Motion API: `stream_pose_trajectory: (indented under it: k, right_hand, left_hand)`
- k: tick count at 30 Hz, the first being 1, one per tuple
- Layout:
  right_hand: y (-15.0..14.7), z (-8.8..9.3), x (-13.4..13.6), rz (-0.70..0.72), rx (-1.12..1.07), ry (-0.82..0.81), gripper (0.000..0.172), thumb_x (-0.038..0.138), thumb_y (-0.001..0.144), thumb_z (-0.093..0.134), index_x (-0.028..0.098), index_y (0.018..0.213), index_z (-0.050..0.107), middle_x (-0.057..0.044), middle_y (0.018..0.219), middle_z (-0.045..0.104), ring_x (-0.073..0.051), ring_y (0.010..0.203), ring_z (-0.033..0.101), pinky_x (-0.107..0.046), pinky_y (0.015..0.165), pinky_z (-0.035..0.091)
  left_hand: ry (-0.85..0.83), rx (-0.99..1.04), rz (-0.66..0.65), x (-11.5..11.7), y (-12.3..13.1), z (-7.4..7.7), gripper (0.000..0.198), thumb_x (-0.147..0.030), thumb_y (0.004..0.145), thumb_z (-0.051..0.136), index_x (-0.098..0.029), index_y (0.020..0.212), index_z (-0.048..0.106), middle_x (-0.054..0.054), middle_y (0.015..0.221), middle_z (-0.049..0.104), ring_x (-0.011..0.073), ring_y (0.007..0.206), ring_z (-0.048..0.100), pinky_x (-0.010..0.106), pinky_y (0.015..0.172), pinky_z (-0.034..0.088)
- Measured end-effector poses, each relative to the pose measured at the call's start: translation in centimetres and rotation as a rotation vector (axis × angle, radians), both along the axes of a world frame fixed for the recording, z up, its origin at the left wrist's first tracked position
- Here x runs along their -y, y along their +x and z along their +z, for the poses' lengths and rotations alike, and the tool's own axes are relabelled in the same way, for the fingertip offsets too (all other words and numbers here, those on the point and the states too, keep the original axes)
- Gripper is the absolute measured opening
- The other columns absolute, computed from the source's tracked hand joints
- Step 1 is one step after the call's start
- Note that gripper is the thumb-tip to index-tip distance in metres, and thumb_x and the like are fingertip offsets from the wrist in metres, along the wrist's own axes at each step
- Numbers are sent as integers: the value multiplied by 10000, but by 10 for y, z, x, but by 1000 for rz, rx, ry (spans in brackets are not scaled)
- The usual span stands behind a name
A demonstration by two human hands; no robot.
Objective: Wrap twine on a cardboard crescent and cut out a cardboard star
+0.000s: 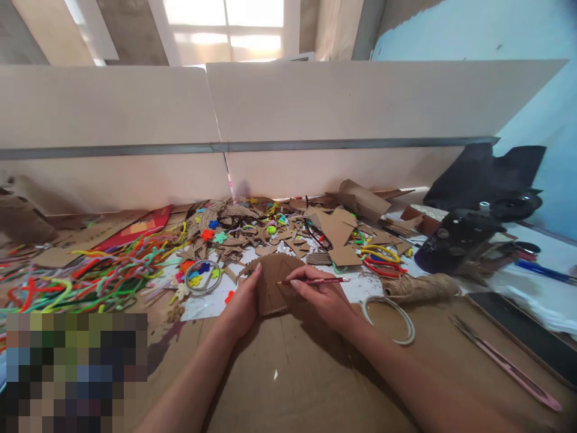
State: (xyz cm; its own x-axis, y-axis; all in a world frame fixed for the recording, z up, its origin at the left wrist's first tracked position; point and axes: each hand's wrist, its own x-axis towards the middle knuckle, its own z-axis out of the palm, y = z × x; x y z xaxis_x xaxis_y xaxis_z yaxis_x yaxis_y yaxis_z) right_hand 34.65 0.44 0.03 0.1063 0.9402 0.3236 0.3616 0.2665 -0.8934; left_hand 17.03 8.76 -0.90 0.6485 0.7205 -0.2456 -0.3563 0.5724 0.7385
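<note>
Nearest you, a large brown cardboard sheet (pixel 288 397) covers the table, with a pink-handled tool (pixel 509 365) lying on it at the right. Just beyond, your left hand (pixel 244 307) holds the cardboard piece (pixel 270 291) by its left side, thumb on the face towards you and the other fingers out of sight behind. That piece is tilted up in front of you, between your hands, its far edge rounded and notched. Your right hand (pixel 322 294) closes thumb and fingers around a slim pencil (pixel 333 280), whose tip is at the cardboard's face; whether it presses, you cannot tell. Expect the piece to be light, fairly stiff and dry enough not to slip, but likely to dent or crease under a hard point. Best hold it by the plain side, with fingers backing the face and away from the notches, which look weakest. Farther off, bright pipe cleaners (pixel 103 273) spread left, a twine roll (pixel 424 287) lies right, and cardboard scraps (pixel 338 228) heap before the pale panel (pixel 342 102).
</note>
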Motion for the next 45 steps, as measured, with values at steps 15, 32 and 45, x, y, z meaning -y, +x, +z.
stream_pose_trajectory:
  k: [15,32,45]
  right_hand:
    - [3,3,0,-80,-30,52,197,373,978,603,236,1014,739,-20,876,699,-202,813,605,-313,716,430]
    - [1,1,1,-22,25,37,163,347,970,596,236,969,716,-4,830,684,-187,775,601,-304,691,424]
    - [-4,2,2,25,71,0,175,342,961,596,228,927,724,-10,814,695,-183,750,604,-308,678,432]
  left_hand:
    - [26,-32,-15,-1,-1,-3,508,-434,1009,555,-148,1427,603,165,1244,768,315,1120,747,474,1062,538]
    - [22,-26,-14,0,0,0,444,-414,1026,523,-120,1318,683,164,1148,799,299,1096,754,428,1026,563]
    - [11,-2,-5,1,-1,2,450,-400,1032,499,-112,1333,671,169,1160,792,301,1082,757,420,998,575]
